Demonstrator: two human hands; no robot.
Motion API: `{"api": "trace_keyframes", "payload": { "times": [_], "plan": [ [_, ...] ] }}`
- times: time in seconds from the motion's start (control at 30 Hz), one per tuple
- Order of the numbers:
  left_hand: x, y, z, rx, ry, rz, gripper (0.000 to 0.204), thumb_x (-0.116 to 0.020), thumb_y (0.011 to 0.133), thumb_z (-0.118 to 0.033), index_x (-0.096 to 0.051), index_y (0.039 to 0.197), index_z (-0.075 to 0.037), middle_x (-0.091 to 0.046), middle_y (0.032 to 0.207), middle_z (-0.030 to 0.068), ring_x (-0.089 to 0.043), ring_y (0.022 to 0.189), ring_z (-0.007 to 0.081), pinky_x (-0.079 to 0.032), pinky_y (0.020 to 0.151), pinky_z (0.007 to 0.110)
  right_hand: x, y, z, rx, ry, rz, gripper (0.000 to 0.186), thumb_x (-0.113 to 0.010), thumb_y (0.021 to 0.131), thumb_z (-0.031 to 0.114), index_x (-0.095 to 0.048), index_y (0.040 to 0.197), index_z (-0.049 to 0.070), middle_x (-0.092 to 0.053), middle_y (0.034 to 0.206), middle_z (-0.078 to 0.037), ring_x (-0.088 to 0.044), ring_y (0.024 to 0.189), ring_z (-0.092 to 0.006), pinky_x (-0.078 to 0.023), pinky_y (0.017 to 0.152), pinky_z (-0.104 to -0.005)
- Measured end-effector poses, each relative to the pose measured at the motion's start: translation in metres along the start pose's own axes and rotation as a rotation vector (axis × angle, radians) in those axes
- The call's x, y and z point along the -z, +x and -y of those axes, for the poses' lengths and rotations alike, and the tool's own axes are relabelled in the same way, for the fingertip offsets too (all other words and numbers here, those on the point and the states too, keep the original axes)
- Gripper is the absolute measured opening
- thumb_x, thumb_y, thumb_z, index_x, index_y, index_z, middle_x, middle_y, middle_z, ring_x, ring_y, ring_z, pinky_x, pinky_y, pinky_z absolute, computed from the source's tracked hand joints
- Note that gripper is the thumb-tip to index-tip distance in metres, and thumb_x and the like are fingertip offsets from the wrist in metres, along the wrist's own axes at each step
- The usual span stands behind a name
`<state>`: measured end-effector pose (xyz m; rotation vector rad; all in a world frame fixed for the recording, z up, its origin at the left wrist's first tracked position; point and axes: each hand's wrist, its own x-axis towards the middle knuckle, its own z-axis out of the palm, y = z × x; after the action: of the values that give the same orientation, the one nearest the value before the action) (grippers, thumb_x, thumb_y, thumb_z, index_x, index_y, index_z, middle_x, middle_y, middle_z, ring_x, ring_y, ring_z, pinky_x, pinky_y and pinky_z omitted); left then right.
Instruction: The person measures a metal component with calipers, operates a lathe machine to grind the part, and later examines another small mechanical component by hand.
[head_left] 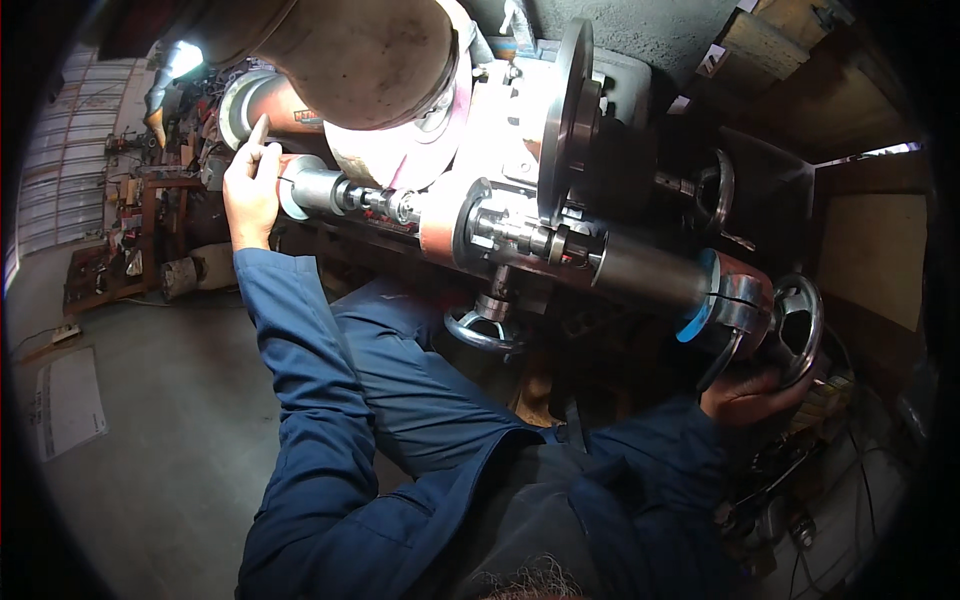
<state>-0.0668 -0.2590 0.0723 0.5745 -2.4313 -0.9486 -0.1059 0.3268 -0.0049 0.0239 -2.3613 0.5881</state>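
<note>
The big machine (500,190) fills the upper middle, a heavy grinder-like rig lying across the frame from upper left to lower right. Over it, a broad rounded housing (370,60) hangs at the top, with a pale pink grinding wheel (410,150) tucked just under it. Right of that, a dark flat disc (568,110) stands on edge.

Below the machine, grey concrete floor (160,420) spreads out to the left, a flat white sheet (68,400) lying near its left edge.

Along the machine's length runs a steel shaft (345,192), coming out of a shiny cylindrical end at the left. At the right end sits a dark cylinder (650,270) with a blue ring, and just past it a spoked handwheel (795,325). A second, smaller handwheel (480,330) hangs under the middle of the machine, untouched.

Now the hands. The left hand (250,190) is up at the left end of the shaft, fingers closed around a thin stick-like tool (260,135) that points upward, the hand pressed close against the shiny end piece. The blue sleeve (300,360) stretches down from it.

The right hand (750,392) is low on the right, cupped beneath the spoked handwheel, touching its lower rim; how far its grip closes around the rim I cannot tell, the fingers are hidden behind it.
</note>
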Motion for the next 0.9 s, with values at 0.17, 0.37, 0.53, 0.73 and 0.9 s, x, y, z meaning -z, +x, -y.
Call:
{"api": "trace_keyframes", "payload": {
  "times": [0.17, 0.37, 0.53, 0.73, 0.9],
  "plan": [
    [-0.008, -0.002, -0.017, 0.165, -0.040, 0.008, 0.016, -0.057, 0.094, -0.004, -0.056, 0.080, 0.005, -0.048, 0.145, 0.0233, -0.059, 0.119, 0.0233, -0.048, 0.094, 0.031, 0.001, 0.022, 0.002, 0.075, 0.099, 0.000, 0.050, -0.031, 0.104, 0.022, -0.038, 0.133, -0.017, -0.057, 0.120, -0.031, -0.064, 0.106, -0.0349, -0.056, 0.087, -0.0386],
    [0.002, -0.002, 0.005, 0.033, -0.032, -0.007, 0.014, -0.056, 0.094, -0.003, -0.058, 0.084, 0.005, -0.046, 0.144, 0.0279, -0.053, 0.128, 0.0257, -0.047, 0.095, 0.032, 0.006, 0.032, 0.012, 0.094, 0.041, 0.056, 0.051, -0.028, 0.105, 0.025, -0.042, 0.131, -0.017, -0.057, 0.123, -0.031, -0.063, 0.110, -0.0351, -0.055, 0.089, -0.0383],
    [-0.003, -0.007, -0.012, 0.071, 0.091, -0.033, 0.012, -0.058, 0.093, -0.004, -0.059, 0.085, 0.005, -0.069, 0.113, 0.0188, -0.065, 0.101, 0.0200, -0.050, 0.088, 0.031, 0.006, 0.032, 0.014, 0.040, 0.085, 0.045, 0.051, -0.028, 0.105, 0.025, -0.042, 0.131, -0.016, -0.057, 0.122, -0.030, -0.063, 0.108, -0.0343, -0.056, 0.089, -0.0380],
    [-0.005, -0.010, -0.013, -0.093, 0.154, -0.111, 0.017, -0.057, 0.090, -0.003, -0.063, 0.099, 0.010, -0.071, 0.098, 0.0118, -0.064, 0.088, 0.0168, -0.050, 0.083, 0.030, 0.007, 0.030, 0.011, 0.005, 0.018, 0.035, 0.053, -0.028, 0.105, 0.029, -0.044, 0.131, -0.014, -0.058, 0.121, -0.028, -0.064, 0.106, -0.0322, -0.056, 0.087, -0.0368],
    [-0.007, -0.010, -0.010, -0.146, 0.203, -0.090, 0.020, -0.057, 0.086, 0.000, -0.064, 0.102, 0.011, -0.071, 0.099, 0.0126, -0.065, 0.091, 0.0203, -0.050, 0.086, 0.031, 0.013, 0.031, 0.014, -0.071, -0.023, 0.118, 0.055, -0.027, 0.106, 0.033, -0.046, 0.132, -0.012, -0.061, 0.118, -0.025, -0.065, 0.103, -0.0298, -0.055, 0.085, -0.0356]
  ]
}}
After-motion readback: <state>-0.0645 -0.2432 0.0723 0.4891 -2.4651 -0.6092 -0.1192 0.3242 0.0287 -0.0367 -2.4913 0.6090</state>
